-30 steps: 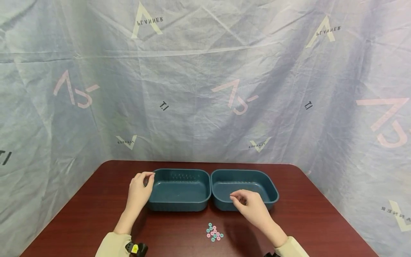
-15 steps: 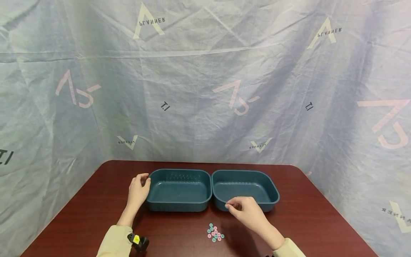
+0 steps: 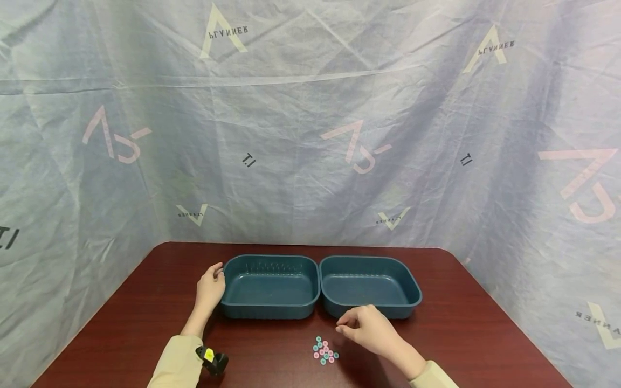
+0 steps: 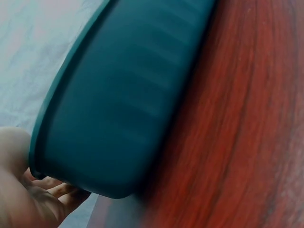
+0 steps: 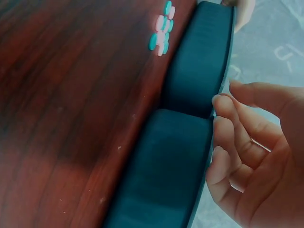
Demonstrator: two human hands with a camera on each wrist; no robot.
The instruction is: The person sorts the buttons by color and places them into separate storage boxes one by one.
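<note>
My left hand [image 3: 211, 289] is at the outer left end of the left dark teal basin [image 3: 269, 312], fingers loosely bent beside the rim. In the left wrist view, part of that hand [image 4: 33, 202] shows behind the basin's end [image 4: 109, 109]; firm contact cannot be told. My right hand [image 3: 372, 332] hovers before the right teal basin [image 3: 402, 311], above the table. Its thumb and fingers are loosely curled and apart, with nothing between them. To its left lie several small pink and teal round pieces [image 3: 326, 350], with centre details too small to tell.
The two basins stand side by side, touching or nearly so, on a dark red wood-grain table [image 3: 271, 355]. A grey printed cloth [image 3: 291, 188] hangs behind and at both sides. A black device with a yellow label [image 3: 211, 358] sits at the left wrist.
My left hand has shifted from over the left basin's rim to its outer side. My right hand has come lower and nearer me, away from the right basin. The small pieces stay put.
</note>
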